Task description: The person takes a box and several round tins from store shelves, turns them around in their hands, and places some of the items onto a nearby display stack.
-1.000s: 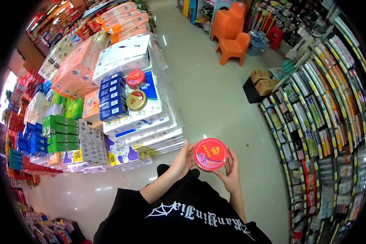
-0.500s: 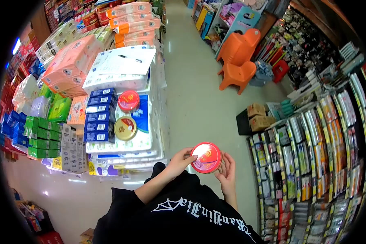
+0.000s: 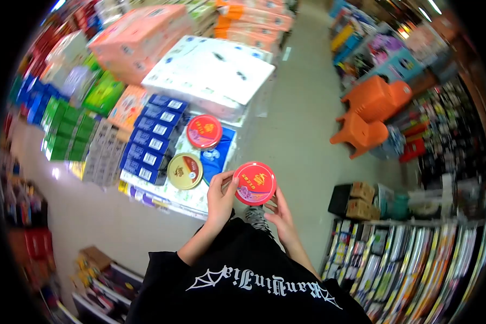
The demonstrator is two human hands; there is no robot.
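A round red tin (image 3: 254, 183) with gold print and a purple pattern is held in front of my body, its lid facing up. My left hand (image 3: 221, 200) grips its left side, thumb on the rim. On the lower right, my right hand (image 3: 282, 217) holds the edge with its fingers. Beyond my left hand, a second red tin (image 3: 204, 131) and a gold tin (image 3: 185, 171) rest on the stacked white packs, beside a column of dark blue boxes (image 3: 155, 137).
White paper (image 3: 221, 65) lies on a pack behind the tins. Pink tissue packs (image 3: 140, 40) and green boxes (image 3: 67, 129) stand left. Orange plastic chairs (image 3: 370, 121), cardboard boxes (image 3: 363, 200) and a goods shelf (image 3: 399, 264) are on the right.
The view has turned and come closer to the stacked packs. The tin, still in both hands, is now near their front right corner. The chairs and shelf have shifted in view.
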